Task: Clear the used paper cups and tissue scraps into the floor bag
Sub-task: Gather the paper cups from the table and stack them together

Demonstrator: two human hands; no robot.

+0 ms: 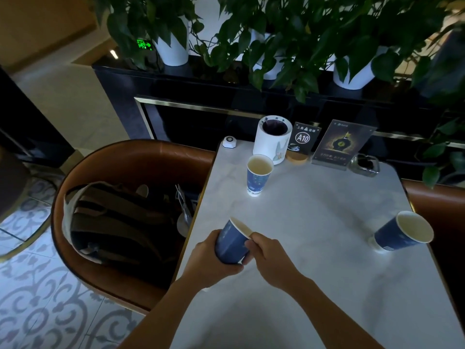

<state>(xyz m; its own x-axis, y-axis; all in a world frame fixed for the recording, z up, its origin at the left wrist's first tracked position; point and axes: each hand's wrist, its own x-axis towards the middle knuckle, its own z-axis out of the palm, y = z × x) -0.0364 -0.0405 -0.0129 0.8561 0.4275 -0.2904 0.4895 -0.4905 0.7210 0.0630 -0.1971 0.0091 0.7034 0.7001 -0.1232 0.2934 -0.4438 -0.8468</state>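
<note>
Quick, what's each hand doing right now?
Left hand: closed around the blue paper cup.
Right hand: fingers pinching that cup's rim.

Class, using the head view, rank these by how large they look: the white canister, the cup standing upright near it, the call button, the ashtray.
1. white canister
2. upright cup
3. ashtray
4. call button

All four sit at the table's far end, so nearness hardly skews this order.

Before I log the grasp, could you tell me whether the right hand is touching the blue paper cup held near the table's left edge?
Touching. The head view shows the right hand pinching the rim of the blue cup, while the left hand wraps its body.
</note>
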